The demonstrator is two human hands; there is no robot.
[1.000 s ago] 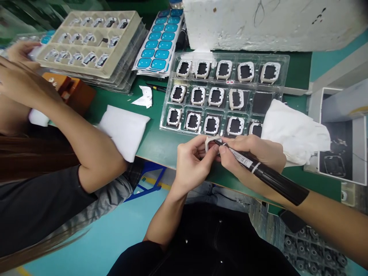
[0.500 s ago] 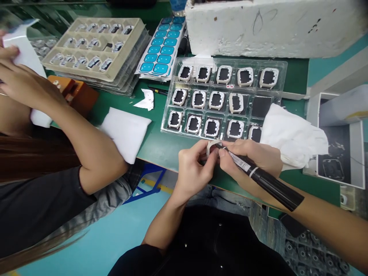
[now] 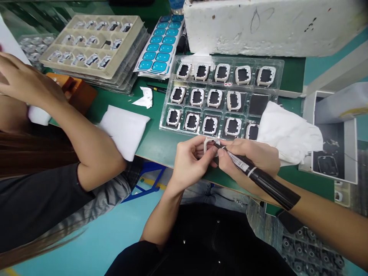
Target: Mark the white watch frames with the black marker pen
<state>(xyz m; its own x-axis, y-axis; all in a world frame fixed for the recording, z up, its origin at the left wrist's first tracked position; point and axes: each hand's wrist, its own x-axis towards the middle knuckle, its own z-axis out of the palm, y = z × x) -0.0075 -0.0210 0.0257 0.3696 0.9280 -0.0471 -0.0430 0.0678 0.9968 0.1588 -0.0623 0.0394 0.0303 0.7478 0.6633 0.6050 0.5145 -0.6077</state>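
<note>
And here, at the near edge of the green bench [image 3: 161,147], a pale frame [image 3: 206,145] is pinched between the thumb and fingers of the left hand [image 3: 189,163], just off the near side of the clear tray [image 3: 206,85]. A black marker [image 3: 270,187] is gripped in the right hand [image 3: 250,155], its barrel slanted back over the wrist, its tip brought right to the frame's opening; whether contact is made there cannot be told. Both grips are closed, the hands held close together. Beyond them, more frames are laid out in three rows in the tray, and a dark pad is shown in the right-hand pocket of the middle row. The tray's near right corner is covered by a white cloth [image 3: 289,130]. To the left, a folded cloth [image 3: 125,128] is spread beside a co-worker's elbow. Farther off, blue-patterned sheets [image 3: 155,48] are stacked between a beige tray [image 3: 76,69] and a white foam box [image 3: 230,32]. At far left, a white sheet [image 3: 11,42] is seen by the co-worker's hand [image 3: 25,84].
</note>
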